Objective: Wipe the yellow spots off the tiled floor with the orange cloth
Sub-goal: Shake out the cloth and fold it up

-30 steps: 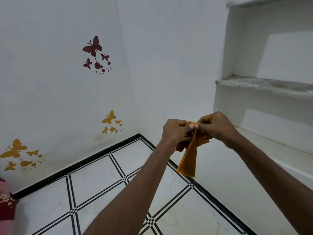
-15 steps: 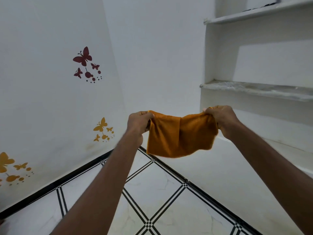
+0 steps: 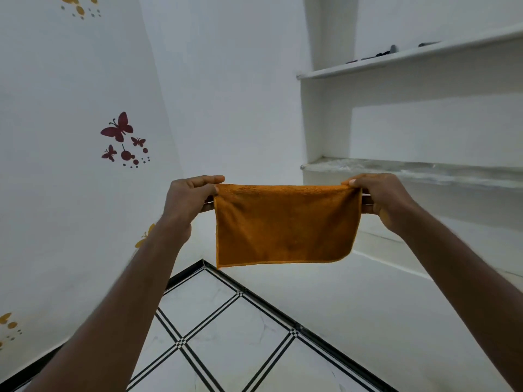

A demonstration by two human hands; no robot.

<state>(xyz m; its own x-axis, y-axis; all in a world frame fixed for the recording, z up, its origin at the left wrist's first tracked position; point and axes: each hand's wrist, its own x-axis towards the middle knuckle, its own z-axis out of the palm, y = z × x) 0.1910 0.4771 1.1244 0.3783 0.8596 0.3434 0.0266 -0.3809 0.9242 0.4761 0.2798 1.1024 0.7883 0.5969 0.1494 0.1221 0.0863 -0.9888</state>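
Observation:
The orange cloth point(image 3: 285, 224) hangs flat and stretched wide in the air in front of me, well above the floor. My left hand point(image 3: 188, 199) pinches its upper left corner and my right hand point(image 3: 382, 198) pinches its upper right corner. The white tiled floor point(image 3: 232, 335) with black line borders lies below, in a room corner. No yellow spots show on the visible tiles.
White walls meet in the corner ahead; the left wall carries maroon butterfly stickers point(image 3: 120, 137) and some yellow ones. Built-in white shelves point(image 3: 410, 59) and a stone shelf point(image 3: 410, 171) stand on the right, with a low ledge point(image 3: 396, 258) beneath.
My hands have moved apart, spreading the cloth from a bunched strip into a flat rectangle. The view has tilted upward, showing less floor and more wall.

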